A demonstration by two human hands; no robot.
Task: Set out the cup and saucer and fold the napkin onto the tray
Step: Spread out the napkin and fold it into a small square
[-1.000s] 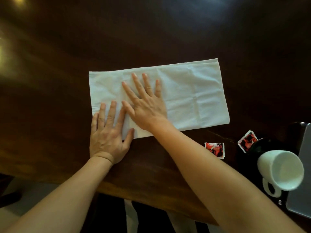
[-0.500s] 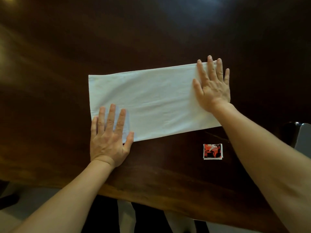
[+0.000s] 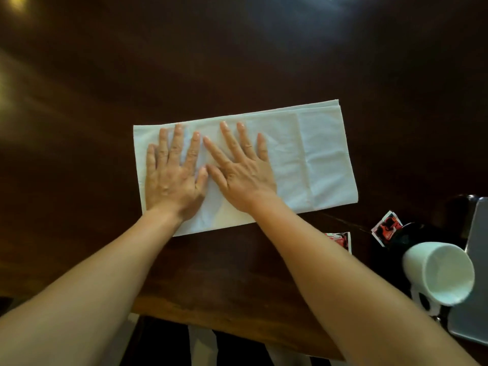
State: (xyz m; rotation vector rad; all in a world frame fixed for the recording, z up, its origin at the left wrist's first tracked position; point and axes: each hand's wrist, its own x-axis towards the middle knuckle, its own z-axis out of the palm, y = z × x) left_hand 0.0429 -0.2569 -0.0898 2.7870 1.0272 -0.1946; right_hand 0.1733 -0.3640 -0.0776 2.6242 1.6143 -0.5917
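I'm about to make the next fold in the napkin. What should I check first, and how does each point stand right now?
1. Napkin lies flat as a long strip on the table: ok.
2. Left hand is flat on the napkin's left end: ok.
3. Right hand is flat beside it, with no grip on anything: ok.
4. Napkin's right end is uncovered and free to lift: ok.
5. Cup is upright: not ok, it lies on its side.
6. Tray has room for the napkin: cannot tell, it is mostly out of frame.
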